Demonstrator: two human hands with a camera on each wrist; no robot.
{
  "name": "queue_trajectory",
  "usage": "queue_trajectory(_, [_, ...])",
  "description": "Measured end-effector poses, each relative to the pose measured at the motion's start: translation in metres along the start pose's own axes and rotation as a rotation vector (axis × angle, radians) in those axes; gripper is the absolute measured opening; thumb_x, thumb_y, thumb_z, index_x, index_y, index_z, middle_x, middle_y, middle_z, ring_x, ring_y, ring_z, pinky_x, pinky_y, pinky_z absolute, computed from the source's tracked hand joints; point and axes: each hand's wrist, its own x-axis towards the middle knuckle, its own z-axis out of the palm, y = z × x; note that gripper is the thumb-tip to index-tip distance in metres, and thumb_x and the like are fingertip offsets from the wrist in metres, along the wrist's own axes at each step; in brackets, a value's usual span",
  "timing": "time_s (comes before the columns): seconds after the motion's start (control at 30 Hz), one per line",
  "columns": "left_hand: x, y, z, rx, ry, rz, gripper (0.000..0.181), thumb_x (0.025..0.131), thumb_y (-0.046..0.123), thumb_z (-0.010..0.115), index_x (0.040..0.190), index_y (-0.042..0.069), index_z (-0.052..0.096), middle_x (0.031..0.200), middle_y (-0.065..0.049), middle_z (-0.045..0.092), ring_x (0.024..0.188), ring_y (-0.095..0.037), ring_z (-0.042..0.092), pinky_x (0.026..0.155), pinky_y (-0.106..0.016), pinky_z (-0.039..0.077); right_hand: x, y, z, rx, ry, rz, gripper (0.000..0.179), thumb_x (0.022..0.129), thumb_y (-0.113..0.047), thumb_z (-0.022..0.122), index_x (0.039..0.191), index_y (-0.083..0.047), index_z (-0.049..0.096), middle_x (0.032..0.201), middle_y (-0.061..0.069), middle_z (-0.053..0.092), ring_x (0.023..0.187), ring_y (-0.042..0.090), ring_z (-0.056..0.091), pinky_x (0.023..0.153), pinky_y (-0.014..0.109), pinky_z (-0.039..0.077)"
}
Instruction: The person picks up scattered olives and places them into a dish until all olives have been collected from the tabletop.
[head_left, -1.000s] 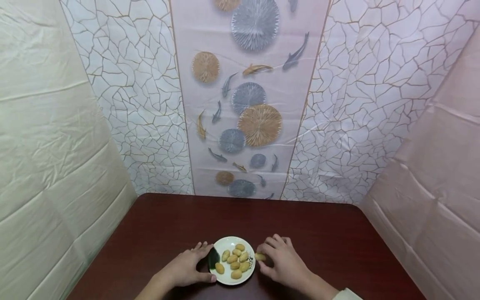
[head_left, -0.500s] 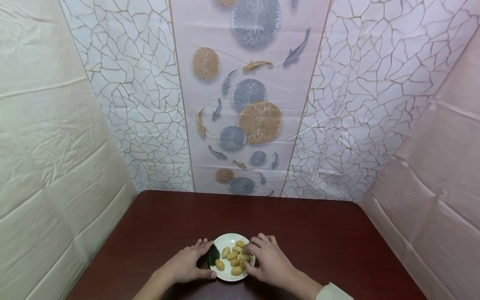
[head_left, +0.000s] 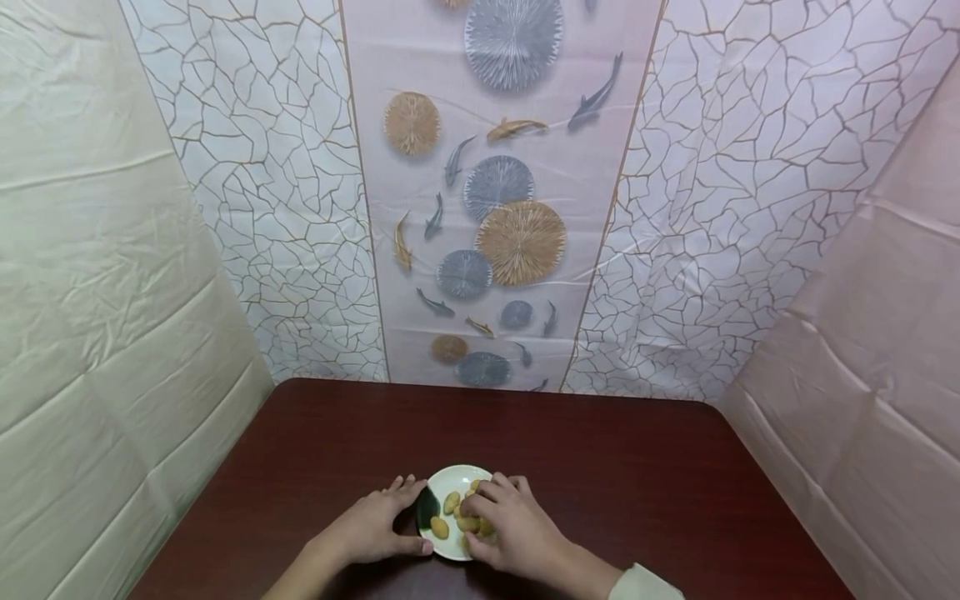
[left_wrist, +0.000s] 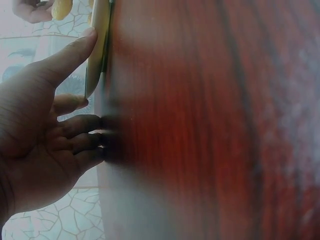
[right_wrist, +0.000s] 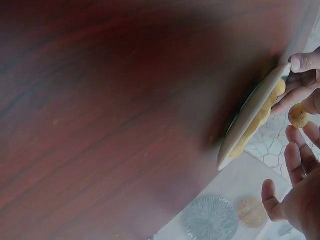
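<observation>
A small white plate [head_left: 452, 478] with a dark green patch sits near the table's front edge. Several small yellow oval fruits [head_left: 451, 502] lie on it, partly covered from above by my right hand [head_left: 521, 527]. Thumb and fingertips of that hand pinch one brown-specked yellow fruit [right_wrist: 298, 116], which is above the plate. On the left, my left hand [head_left: 375, 527] touches the plate, its thumb on the near rim and forefinger farther round. In the left wrist view the other fingers [left_wrist: 85, 142] of the left hand rest down at the tabletop.
The dark red wooden table [head_left: 480, 433] reaches back to a patterned cloth [head_left: 517, 242] with fish and round motifs. Pale cloth walls [head_left: 150, 333] stand at both sides.
My right hand has moved left from beside the plate to over its right half, bringing the pinched yellow fruit with it. The left hand has stayed at the rim.
</observation>
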Motion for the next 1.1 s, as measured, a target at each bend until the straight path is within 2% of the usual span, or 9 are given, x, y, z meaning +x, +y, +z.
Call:
queue_trajectory(0.17, [-0.001, 0.001, 0.001, 0.004, 0.018, 0.016, 0.107, 0.088, 0.063, 0.087, 0.168, 0.004, 0.046, 0.172, -0.031, 0.041, 0.161, -0.055, 0.038, 0.121, -0.08, 0.038, 0.003, -0.007, 0.005, -0.027, 0.037, -0.032, 0.027, 0.085, -0.031, 0.093, 0.105, -0.027, 0.075, 0.105, -0.015, 0.068, 0.097, 0.004, 0.053, 0.087, 0.037, 0.049])
queue_trajectory(0.57, [-0.001, 0.001, 0.001, 0.015, 0.008, 0.001, 0.107, 0.089, 0.064, 0.086, 0.169, 0.005, 0.045, 0.173, -0.029, 0.04, 0.162, -0.054, 0.038, 0.121, -0.08, 0.038, 0.007, -0.013, 0.015, -0.08, 0.048, -0.054, 0.028, 0.083, -0.034, 0.092, 0.104, -0.03, 0.074, 0.097, -0.016, 0.062, 0.096, 0.004, 0.054, 0.087, 0.037, 0.049])
queue_trajectory(0.87, [0.0, 0.0, 0.0, 0.016, 0.005, -0.002, 0.107, 0.089, 0.066, 0.085, 0.169, 0.007, 0.045, 0.174, -0.028, 0.041, 0.162, -0.054, 0.038, 0.121, -0.081, 0.038, 0.01, -0.019, 0.015, -0.061, -0.04, -0.025, 0.02, 0.09, -0.033, 0.086, 0.107, -0.029, 0.074, 0.1, -0.015, 0.065, 0.098, 0.007, 0.054, 0.088, 0.041, 0.049])
queue_trajectory(1.1, [-0.001, -0.001, 0.001, 0.015, 0.015, 0.013, 0.107, 0.089, 0.066, 0.085, 0.168, 0.005, 0.046, 0.173, -0.03, 0.041, 0.161, -0.055, 0.039, 0.121, -0.08, 0.038, 0.011, -0.022, 0.017, -0.136, -0.006, -0.047, 0.022, 0.086, -0.037, 0.087, 0.103, -0.029, 0.074, 0.098, -0.015, 0.065, 0.095, 0.008, 0.053, 0.088, 0.042, 0.049])
